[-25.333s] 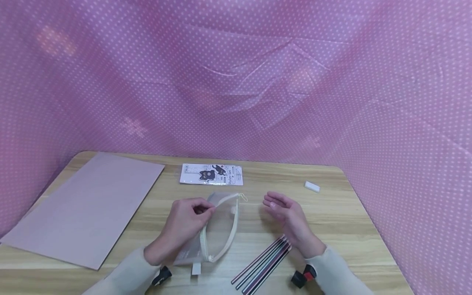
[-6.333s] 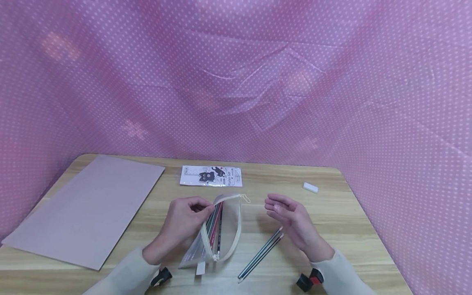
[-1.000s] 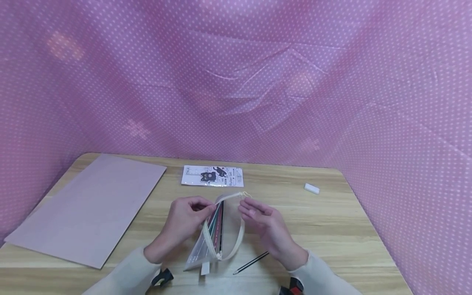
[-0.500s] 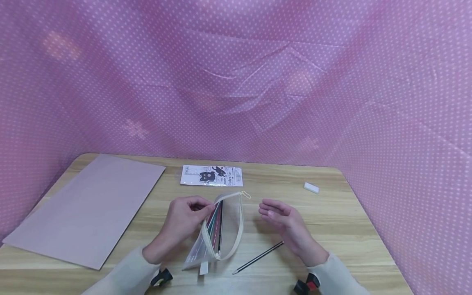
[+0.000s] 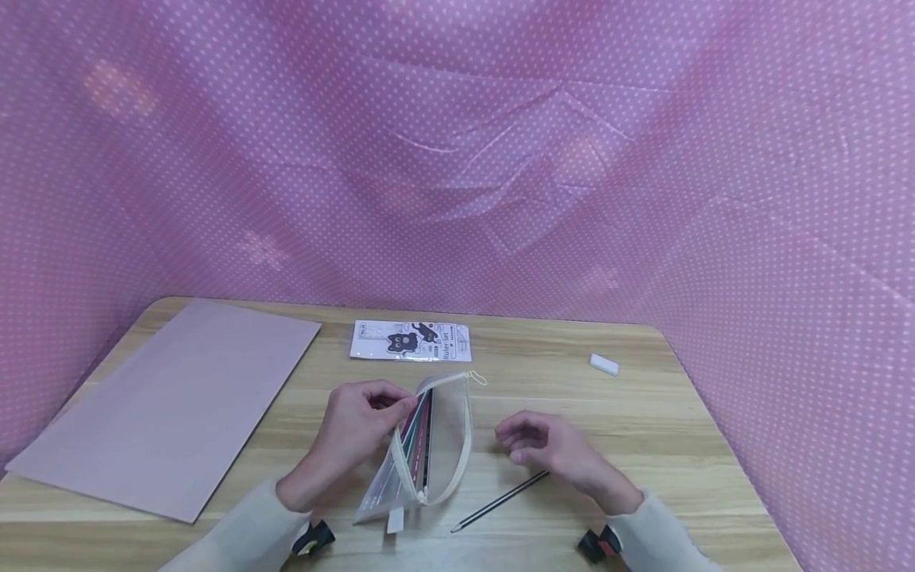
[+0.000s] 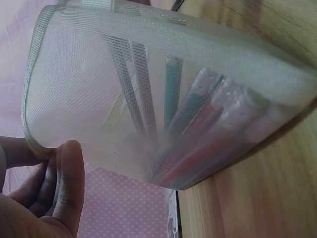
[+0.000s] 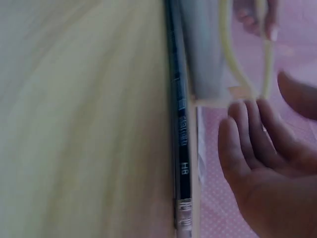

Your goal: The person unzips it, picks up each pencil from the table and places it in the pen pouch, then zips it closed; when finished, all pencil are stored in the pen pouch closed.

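Note:
My left hand (image 5: 364,421) pinches the rim of a see-through mesh pencil pouch (image 5: 450,453) between thumb and fingers, its zip mouth spread wide. Several pencils (image 6: 171,94) stand inside, showing through the mesh in the left wrist view. One dark pencil (image 5: 493,504) lies slanted on the table right of the pouch; "HB" is printed on its barrel (image 7: 183,148) in the right wrist view. Close above its rear end, my right hand (image 5: 557,449) hovers with fingers loosely bent and nothing in them.
A packaged ruler set (image 5: 410,342) with black cat prints lies behind the pouch. A white eraser (image 5: 604,365) sits at the back right. A large pale pink sheet (image 5: 171,405) covers the table's left side. Pink dotted cloth (image 5: 457,159) hangs around the table.
The pencils have gone from the table into the pouch over the earlier frames, except the dark one. Lately my right hand drew back from the pouch's mouth and sank toward that pencil.

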Demonstrator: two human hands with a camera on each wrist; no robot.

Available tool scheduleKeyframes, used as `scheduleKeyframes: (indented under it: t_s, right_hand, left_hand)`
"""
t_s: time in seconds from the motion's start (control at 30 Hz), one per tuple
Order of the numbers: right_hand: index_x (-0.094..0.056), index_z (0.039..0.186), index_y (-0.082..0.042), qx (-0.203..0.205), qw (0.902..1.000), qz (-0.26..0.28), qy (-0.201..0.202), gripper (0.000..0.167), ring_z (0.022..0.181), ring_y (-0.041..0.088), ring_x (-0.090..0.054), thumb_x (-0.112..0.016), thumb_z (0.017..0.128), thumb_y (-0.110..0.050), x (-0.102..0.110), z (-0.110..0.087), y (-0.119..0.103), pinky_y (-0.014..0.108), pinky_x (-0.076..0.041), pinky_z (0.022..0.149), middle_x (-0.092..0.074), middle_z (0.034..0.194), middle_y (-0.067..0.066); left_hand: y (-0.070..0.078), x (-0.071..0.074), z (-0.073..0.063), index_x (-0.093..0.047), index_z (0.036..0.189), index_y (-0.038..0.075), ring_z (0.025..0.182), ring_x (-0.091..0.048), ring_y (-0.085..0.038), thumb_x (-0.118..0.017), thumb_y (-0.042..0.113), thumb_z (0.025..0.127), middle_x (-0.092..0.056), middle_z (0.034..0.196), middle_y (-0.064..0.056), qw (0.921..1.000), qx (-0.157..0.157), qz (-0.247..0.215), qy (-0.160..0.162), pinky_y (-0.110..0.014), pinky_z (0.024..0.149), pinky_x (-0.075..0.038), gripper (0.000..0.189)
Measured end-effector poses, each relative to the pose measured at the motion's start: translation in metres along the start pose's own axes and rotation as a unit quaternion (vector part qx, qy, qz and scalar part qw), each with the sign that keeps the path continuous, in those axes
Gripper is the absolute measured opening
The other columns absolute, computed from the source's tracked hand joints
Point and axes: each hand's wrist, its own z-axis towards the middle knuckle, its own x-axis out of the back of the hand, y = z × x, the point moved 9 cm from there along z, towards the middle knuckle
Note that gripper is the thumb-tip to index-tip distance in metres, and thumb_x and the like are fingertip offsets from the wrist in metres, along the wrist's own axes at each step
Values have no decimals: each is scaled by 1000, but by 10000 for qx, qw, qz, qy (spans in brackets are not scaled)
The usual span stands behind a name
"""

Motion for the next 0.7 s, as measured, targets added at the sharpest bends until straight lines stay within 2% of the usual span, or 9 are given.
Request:
scheduleKeyframes:
  t_s: [0.1,0.23,0.33,0.47,0.7]
  right_hand:
    - [-64,126,-4,307,9950,-604,-732,39,111,29,-68,-72,87,-4,-15,-1,-1,28,-56,98,-70,122,19]
    - [-67,122,-14,765,9786,-1345,-1358,38,108,16,-69,-75,86,-8,-30,-6,-5,29,-56,97,-73,118,5]
    - [-69,120,-19,1011,9660,-1832,-1521,38,103,9,-68,-78,84,-13,-36,-9,-6,26,-57,94,-74,114,-3]
    - [-71,117,-22,1069,9550,-2207,-1667,39,98,3,-66,-81,81,-12,-43,-10,-4,22,-56,90,-74,109,-8]
    - [-74,105,-22,1309,9305,-2993,-1657,38,84,-5,-59,-80,75,1,-50,-10,-11,14,-54,77,-69,91,-9]
  left_hand:
    - [0,0,0,-79,90,17,71,-69,-13,-80,21,86,-79,87,-5,10000,-1,-7,-15,-21,63,-55,6]
    - [0,-1,0,-79,90,16,72,-69,-13,-80,21,86,-79,88,-6,10000,-25,-2,-24,-21,63,-55,6]
    - [0,-1,0,-79,90,16,71,-69,-12,-80,20,86,-79,88,-6,10000,-44,17,-20,-20,63,-55,6]
    - [0,-2,-1,-79,89,17,71,-68,-12,-80,20,86,-79,86,-5,10000,-65,34,5,-21,64,-55,5]
    - [0,-2,-1,-79,89,17,71,-69,-12,-80,19,86,-79,86,-5,10000,-68,16,17,-21,64,-56,5]
